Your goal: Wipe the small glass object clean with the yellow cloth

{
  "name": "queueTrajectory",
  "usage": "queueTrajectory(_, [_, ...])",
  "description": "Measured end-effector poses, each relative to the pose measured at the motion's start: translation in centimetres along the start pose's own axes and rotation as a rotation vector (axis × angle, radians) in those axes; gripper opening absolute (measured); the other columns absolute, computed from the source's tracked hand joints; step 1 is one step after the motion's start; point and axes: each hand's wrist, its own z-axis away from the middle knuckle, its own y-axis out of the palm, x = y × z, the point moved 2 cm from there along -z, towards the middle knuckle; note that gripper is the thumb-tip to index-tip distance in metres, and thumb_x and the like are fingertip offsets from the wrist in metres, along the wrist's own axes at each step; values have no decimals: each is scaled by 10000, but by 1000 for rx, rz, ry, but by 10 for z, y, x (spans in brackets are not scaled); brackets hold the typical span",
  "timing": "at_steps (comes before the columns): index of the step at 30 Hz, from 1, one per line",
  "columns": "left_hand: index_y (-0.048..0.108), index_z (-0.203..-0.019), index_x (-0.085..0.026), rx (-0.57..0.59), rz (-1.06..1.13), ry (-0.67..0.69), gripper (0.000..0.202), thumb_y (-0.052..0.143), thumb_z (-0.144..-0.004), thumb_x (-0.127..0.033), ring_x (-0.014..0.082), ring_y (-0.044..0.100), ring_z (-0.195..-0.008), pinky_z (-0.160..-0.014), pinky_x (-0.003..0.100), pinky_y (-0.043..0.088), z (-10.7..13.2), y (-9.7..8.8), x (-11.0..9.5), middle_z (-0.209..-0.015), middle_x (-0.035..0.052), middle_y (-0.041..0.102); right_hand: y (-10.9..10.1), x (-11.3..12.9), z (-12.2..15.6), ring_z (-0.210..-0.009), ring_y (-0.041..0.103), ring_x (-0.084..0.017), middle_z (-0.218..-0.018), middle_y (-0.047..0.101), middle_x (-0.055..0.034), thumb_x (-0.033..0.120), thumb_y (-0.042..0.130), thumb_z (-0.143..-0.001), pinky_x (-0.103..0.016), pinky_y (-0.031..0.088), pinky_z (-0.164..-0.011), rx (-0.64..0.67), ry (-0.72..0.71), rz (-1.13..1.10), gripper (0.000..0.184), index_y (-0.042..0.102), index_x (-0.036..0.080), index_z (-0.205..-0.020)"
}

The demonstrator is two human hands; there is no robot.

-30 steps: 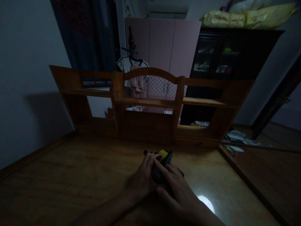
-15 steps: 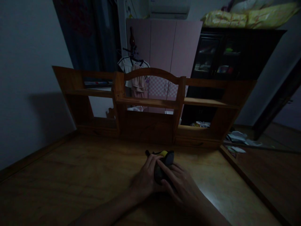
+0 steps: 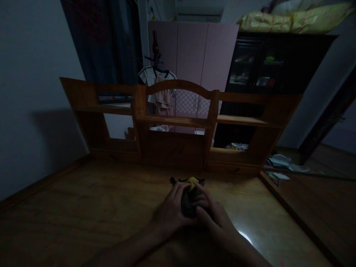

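Note:
A small, dark, rounded thing with a bright yellow part on its far side is between my hands, low over the wooden desk top; its kind is not clear in the dim light. My left hand is closed round its left side, fingertips at the upper edge. My right hand is at its right side, with the index fingertip at the yellow part and the other fingers curled against the dark body. A short black end sticks out on the far left. My fingers cover much of the thing.
The wooden desk top spreads around my hands. At its back stands a wooden shelf unit with several compartments. A raised wooden edge runs along the right, a wall along the left. Beyond are pink wardrobe doors and a dark cabinet.
My right hand's fingers have shifted over the dark thing, and the index fingertip is now at the yellow part. More yellow shows; the grey flap at the right shows less. My left hand has hardly moved.

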Motion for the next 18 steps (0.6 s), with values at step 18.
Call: queueTrajectory(18, [411,-1323,-249,-13,-94,1,922,875,-547,-432,315,485,-1239,-1047,478,436,1,0,7,-1328,91,496,4,-4,1,-1114,595,-226,-1197,643,-62,374,381,-1007,-410,464,-977,-12,10,-13,558,167,296,-1516])
